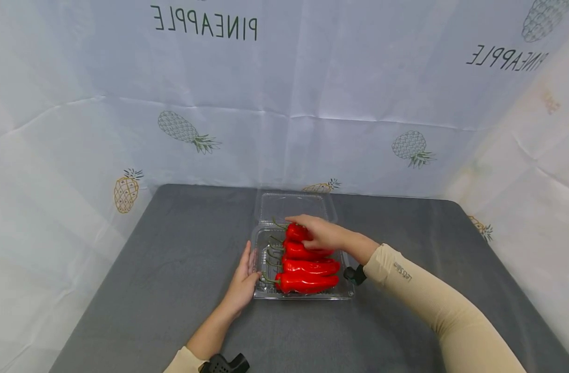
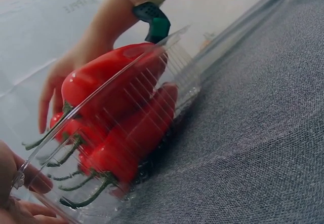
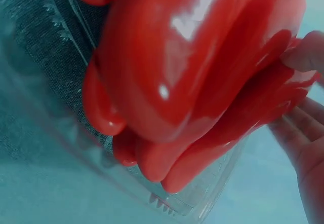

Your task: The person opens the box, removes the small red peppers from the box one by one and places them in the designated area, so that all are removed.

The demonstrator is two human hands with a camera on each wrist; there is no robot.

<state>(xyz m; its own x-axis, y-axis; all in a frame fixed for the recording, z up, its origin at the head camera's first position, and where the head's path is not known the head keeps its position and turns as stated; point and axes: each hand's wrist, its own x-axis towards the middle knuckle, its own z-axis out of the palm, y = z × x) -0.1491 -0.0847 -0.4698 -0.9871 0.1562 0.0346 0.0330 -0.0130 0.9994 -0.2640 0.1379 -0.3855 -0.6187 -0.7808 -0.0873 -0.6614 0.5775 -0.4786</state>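
Observation:
Several glossy red peppers (image 1: 307,284) with green stems lie side by side in a clear plastic container (image 1: 347,295), stems to the left. At the container's left side my left hand (image 1: 239,286) holds the wall, thumb at the rim; the left wrist view shows its fingers around the clear edge. My right hand (image 1: 325,234) reaches over from the right and grips the farthest red pepper (image 1: 295,231). In the right wrist view the thumb (image 3: 306,51) lies on one side of that pepper and the fingers on the other. The hand partly hides it.
The container's clear lid (image 1: 295,207) lies folded open behind it, near the far edge of the grey table (image 1: 181,243). A white cloth (image 1: 284,150) printed with pineapples hangs behind and around the table. Dark wrist devices (image 1: 355,275) sit on both arms.

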